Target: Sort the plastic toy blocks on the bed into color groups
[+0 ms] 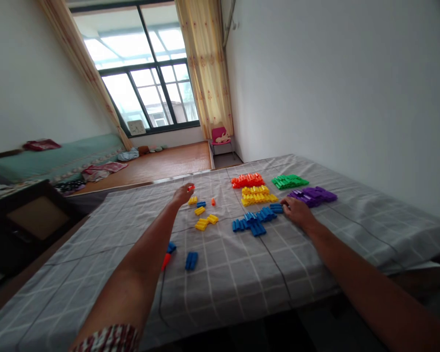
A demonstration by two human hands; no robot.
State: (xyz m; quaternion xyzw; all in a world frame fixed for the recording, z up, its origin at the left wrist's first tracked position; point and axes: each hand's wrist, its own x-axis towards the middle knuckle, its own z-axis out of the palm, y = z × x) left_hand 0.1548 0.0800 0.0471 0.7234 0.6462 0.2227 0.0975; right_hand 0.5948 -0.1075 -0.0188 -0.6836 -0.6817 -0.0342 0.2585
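My left hand (pixel 183 194) reaches over the left part of the cloth, its fingers closed on a small orange-red plastic piece (pixel 191 187). Near it lie several yellow tube-like plastic pieces (pixel 202 224), a blue piece (pixel 201 204) and a small orange piece (pixel 213 201). My right hand (pixel 296 211) rests on the right side, fingertips closed at the end of a blue plastic piece (pixel 276 209). That piece sits beside the blue group (pixel 255 221). Under my left forearm an orange piece (pixel 165 261) and a blue one (pixel 171 247) are partly hidden.
Orange-red (pixel 248 180), yellow (pixel 258 196), green (pixel 289 182) and purple (pixel 315 196) groups lie by colour on the grey checked cloth (pixel 227 274). A loose blue pair (pixel 191 261) is nearer me. A white wall (pixel 333 88) borders the right; a dark cabinet (pixel 29 225) stands left.
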